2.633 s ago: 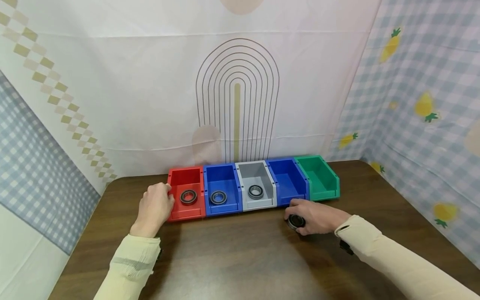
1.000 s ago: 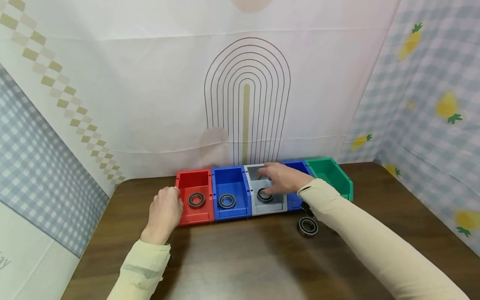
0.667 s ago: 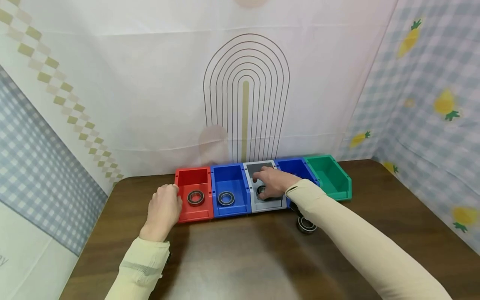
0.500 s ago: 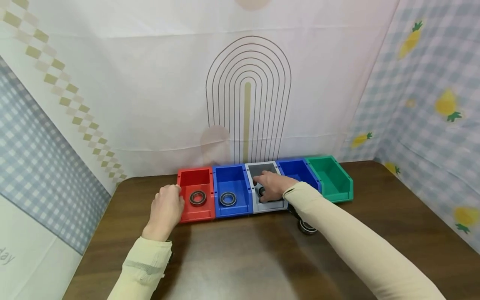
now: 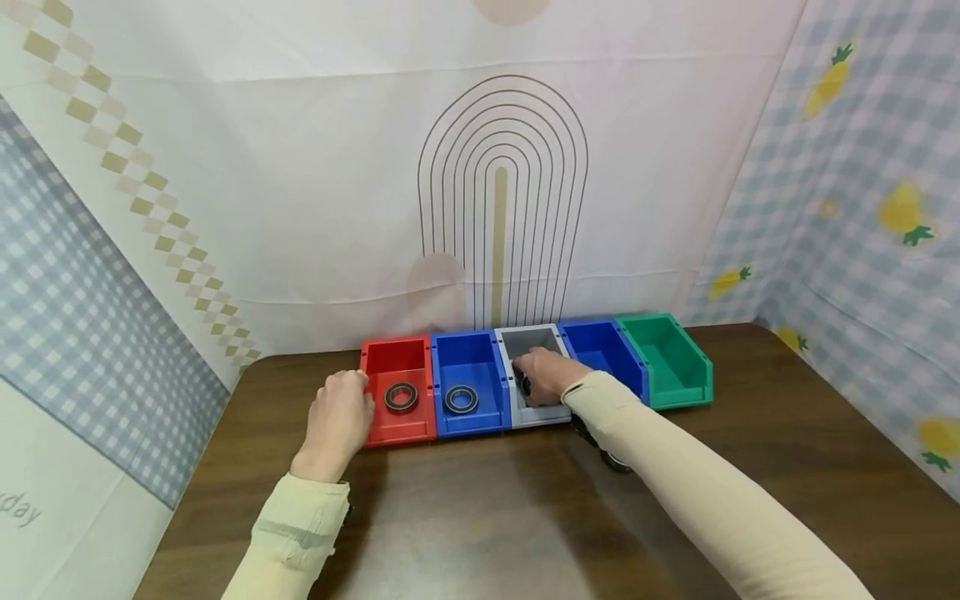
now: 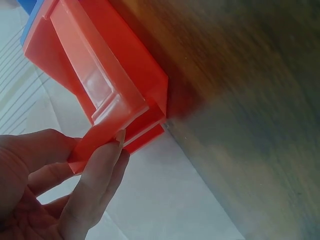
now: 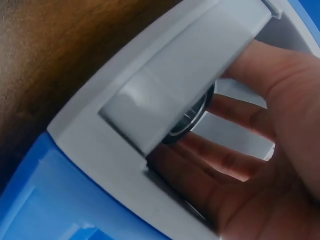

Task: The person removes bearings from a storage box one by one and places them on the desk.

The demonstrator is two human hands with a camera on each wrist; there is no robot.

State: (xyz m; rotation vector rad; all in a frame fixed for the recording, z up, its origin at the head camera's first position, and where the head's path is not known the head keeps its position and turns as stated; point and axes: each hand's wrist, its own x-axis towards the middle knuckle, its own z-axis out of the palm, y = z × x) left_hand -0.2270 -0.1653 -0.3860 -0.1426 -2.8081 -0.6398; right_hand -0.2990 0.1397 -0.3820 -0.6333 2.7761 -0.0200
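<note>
Table (image 5: 465,525): right hand (image 5: 550,374) gripped bearing (image 7: 194,119), 12 o'clock; left hand (image 5: 339,417) pinched red bin (image 5: 399,432), 11 o'clock. Bearing likely heavy, rigid; outer edge suited.

On the table (image 5: 480,517), the left hand (image 5: 335,417) grips the leftmost bin (image 5: 397,432), with the first bearing (image 5: 401,409) inside; next, between the hands, stands the second bin (image 5: 472,422), holding the second bearing (image 5: 461,411). The right hand (image 5: 547,372) reaches into the middle bin (image 5: 540,415), its fingers around the third bearing (image 7: 192,116). To its right stand the fourth bin (image 5: 600,350) and rightmost bin (image 5: 667,367), while the fourth bearing (image 5: 617,463) lies nearer the person, partly beneath the right sleeve (image 5: 697,475).
</note>
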